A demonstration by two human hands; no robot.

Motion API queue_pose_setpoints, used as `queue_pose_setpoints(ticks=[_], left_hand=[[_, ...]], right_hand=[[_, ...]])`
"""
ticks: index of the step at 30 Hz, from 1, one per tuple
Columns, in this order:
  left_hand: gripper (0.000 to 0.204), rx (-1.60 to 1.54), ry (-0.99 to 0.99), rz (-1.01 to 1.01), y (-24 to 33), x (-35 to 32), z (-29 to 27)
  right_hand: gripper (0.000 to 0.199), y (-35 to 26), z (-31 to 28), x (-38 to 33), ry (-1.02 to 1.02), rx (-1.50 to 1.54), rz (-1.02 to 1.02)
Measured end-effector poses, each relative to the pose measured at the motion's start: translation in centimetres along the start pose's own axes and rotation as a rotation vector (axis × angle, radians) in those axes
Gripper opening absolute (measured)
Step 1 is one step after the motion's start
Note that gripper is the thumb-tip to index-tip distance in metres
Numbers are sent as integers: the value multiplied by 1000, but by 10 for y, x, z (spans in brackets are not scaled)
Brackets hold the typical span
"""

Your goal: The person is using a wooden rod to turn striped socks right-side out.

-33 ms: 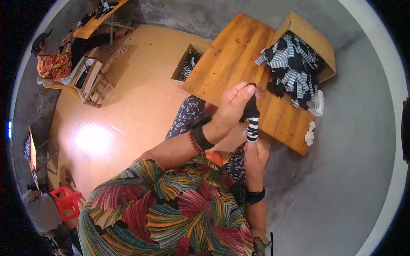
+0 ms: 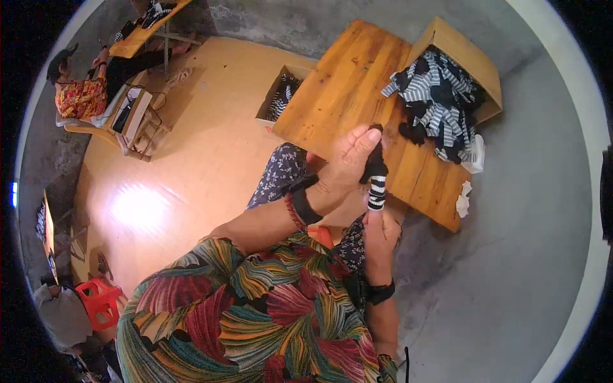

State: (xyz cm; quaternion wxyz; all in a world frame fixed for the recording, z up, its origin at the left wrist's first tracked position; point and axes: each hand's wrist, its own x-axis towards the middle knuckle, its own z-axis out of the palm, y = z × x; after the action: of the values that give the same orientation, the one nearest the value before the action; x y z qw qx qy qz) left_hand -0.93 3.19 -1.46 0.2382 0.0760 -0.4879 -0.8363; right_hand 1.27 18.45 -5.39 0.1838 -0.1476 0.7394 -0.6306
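Between my two hands stretches a small black knitted piece (image 2: 375, 167) with a black-and-white striped band, like a sock or a glove. At its black upper end my left hand (image 2: 352, 155) is closed, the thumb pressed on the fabric. Lower down, my right hand (image 2: 381, 235) pinches the end of the striped band. Both hands are raised over the near edge of the wooden table (image 2: 338, 83). A heap of similar striped and black knitted pieces (image 2: 435, 96) spills from a cardboard box (image 2: 483, 60) lying on its side on that table.
Left of the table stands another cardboard box (image 2: 263, 110) with striped pieces inside. White crumpled paper (image 2: 463, 199) lies by the table's right edge, against the grey wall (image 2: 511, 210). At far left a person (image 2: 82, 99) sits at another table; a red stool (image 2: 99, 303) stands lower left.
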Motion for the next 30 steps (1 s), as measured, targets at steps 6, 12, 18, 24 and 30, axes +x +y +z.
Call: queue_pose_setpoints(ticks=[6, 12, 18, 24, 30], left_hand=[[28, 61, -134, -32, 7, -2, -2], [30, -19, -258, -315, 8, 16, -34], [27, -114, -301, -218, -6, 15, -32], [25, 71, -160, -115, -8, 6, -17], [25, 206, -140, -51, -15, 0, -18]], right_hand=[[34, -15, 11, -7, -370, 840, 474], [35, -3, -22, 3, -280, 440, 383], [30, -1, -25, 3, -283, 449, 420], [27, 6, -28, 8, -128, 133, 318], [32, -8, -2, -1, -349, 706, 482]])
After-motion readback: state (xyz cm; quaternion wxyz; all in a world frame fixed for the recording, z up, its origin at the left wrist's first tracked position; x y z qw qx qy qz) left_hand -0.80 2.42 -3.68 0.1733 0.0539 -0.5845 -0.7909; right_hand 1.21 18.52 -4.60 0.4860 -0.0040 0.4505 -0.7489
